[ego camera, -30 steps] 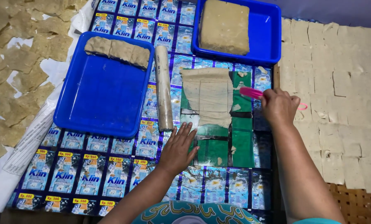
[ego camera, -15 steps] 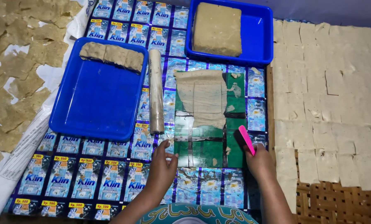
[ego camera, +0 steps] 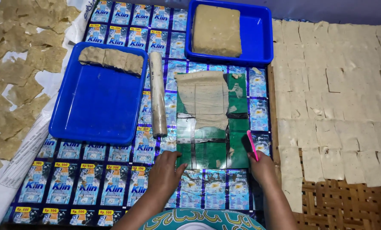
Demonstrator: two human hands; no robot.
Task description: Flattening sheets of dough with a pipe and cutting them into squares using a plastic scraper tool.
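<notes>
A thin beige dough sheet [ego camera: 206, 98] lies folded on a green plastic board [ego camera: 212, 145] at the middle of the mat. My left hand [ego camera: 165, 172] rests flat at the board's near left corner, fingers apart. My right hand [ego camera: 262, 166] is closed around a flat pink cutter [ego camera: 252, 144] at the board's near right corner, with the blade pointing away from me. A pale rolling pin [ego camera: 157, 93] lies left of the board, beside the blue tray.
A blue tray [ego camera: 96, 106] at left holds a dough strip [ego camera: 111, 59] along its far edge. A second blue tray [ego camera: 258, 38] at the back holds a thick dough block [ego camera: 216, 30]. Cut dough squares [ego camera: 339, 98] cover a woven mat on the right; dried pieces [ego camera: 15, 72] lie at left.
My right hand with the pink cutter has come back from beside the dough sheet to the board's near right corner. My left hand slid nearer along the board's left side.
</notes>
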